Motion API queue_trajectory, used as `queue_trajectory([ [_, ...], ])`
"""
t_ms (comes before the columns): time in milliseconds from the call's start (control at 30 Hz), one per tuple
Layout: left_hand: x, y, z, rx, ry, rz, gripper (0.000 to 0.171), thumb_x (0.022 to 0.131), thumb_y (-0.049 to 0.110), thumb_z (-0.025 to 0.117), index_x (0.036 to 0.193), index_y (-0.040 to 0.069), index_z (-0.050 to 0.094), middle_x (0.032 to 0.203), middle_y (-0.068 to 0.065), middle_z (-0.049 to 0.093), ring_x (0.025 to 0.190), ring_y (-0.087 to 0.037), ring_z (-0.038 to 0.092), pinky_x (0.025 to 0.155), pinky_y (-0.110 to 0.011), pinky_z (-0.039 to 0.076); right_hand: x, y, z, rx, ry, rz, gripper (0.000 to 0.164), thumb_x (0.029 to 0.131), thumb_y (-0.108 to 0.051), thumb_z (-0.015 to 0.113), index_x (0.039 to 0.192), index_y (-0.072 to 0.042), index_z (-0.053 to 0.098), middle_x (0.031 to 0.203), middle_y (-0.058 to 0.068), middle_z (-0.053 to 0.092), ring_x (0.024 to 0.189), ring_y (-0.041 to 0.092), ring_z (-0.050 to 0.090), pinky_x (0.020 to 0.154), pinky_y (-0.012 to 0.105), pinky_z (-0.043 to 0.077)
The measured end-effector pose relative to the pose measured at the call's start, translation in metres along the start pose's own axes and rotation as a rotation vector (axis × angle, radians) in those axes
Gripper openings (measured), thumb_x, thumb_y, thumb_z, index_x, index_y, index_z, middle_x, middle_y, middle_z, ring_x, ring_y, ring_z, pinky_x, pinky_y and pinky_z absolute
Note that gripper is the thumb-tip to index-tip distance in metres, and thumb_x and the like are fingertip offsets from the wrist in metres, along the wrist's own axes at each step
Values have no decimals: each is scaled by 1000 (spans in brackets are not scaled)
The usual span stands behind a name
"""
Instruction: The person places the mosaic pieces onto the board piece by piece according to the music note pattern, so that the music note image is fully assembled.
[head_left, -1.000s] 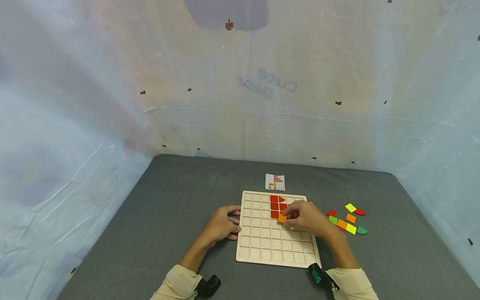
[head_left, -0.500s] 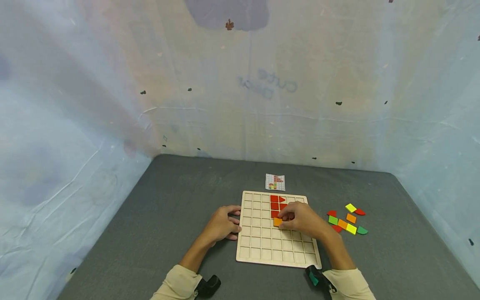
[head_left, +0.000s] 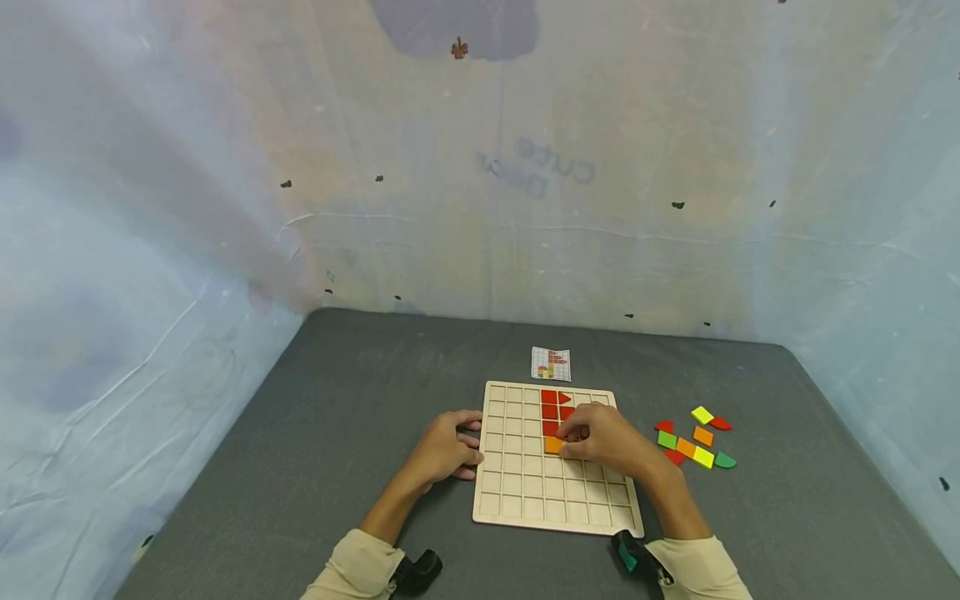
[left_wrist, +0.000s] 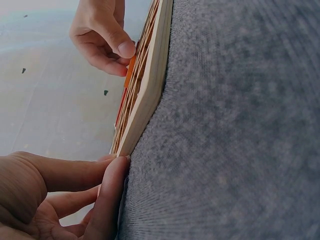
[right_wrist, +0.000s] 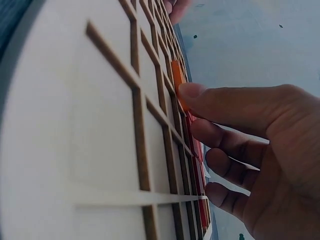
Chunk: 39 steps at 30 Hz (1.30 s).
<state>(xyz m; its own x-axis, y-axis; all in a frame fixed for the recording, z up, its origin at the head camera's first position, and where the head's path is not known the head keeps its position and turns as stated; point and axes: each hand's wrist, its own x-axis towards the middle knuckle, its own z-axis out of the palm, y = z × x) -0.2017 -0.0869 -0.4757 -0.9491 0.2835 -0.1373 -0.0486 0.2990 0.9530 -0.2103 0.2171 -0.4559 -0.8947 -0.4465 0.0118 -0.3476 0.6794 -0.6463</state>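
Note:
A wooden grid board (head_left: 517, 483) lies on the grey table, and several red tiles (head_left: 550, 412) sit in its upper cells. Just below the red column, an orange square tile (head_left: 552, 445) is in a cell. My right hand (head_left: 611, 437) holds this tile at its right side with thumb and index finger. In the right wrist view the thumb presses on the orange tile (right_wrist: 178, 77), with the other fingers bent beside the red ones. My left hand (head_left: 442, 447) rests against the board's left edge; its fingertips touch the rim (left_wrist: 137, 122) in the left wrist view.
Loose tiles lie right of the board, among them a yellow tile (head_left: 702, 415), an orange tile (head_left: 702, 436) and a green rounded tile (head_left: 724, 460). A printed pattern card (head_left: 551, 364) lies behind the board. A pale sheet (head_left: 480, 233) hangs around the table.
The orange tile has moved slightly left and down, from tilted in the fingers to level in the cell under the red column. The left hand has stayed in place.

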Motion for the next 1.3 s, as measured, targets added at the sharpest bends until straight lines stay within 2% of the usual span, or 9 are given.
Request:
queue_trajectory([
  [400,0,-1,0,-3,-7,1,67,84,-12,77,147,-3,57,133,-19,61,98,-23,70,62,-36,67,1,-1,3,-23,17,-3,15,88,-19,88,100,-13,81,93,-7,70,82,9,58,72,25,53],
  [733,0,0,0,8,-3,0,67,84,-13,77,147,-3,57,133,-19,61,99,-23,70,62,-36,67,2,1,0,34,18,-16,14,88,-19,87,98,-13,80,86,-5,65,76,12,57,65,24,51],
  [1100,1,0,1,5,-1,-3,68,84,-12,78,148,-3,57,135,-19,61,100,-23,70,62,-36,66,-4,13,-7,40,110,48,21,90,-24,86,107,-12,80,96,-5,69,86,15,61,74,28,55],
  [1300,1,1,1,5,-1,2,66,84,-13,77,147,-3,58,133,-19,61,99,-22,70,61,-35,66,-11,17,-14,37,160,92,25,90,-24,86,110,-11,80,101,1,71,89,16,60,72,28,52],
])
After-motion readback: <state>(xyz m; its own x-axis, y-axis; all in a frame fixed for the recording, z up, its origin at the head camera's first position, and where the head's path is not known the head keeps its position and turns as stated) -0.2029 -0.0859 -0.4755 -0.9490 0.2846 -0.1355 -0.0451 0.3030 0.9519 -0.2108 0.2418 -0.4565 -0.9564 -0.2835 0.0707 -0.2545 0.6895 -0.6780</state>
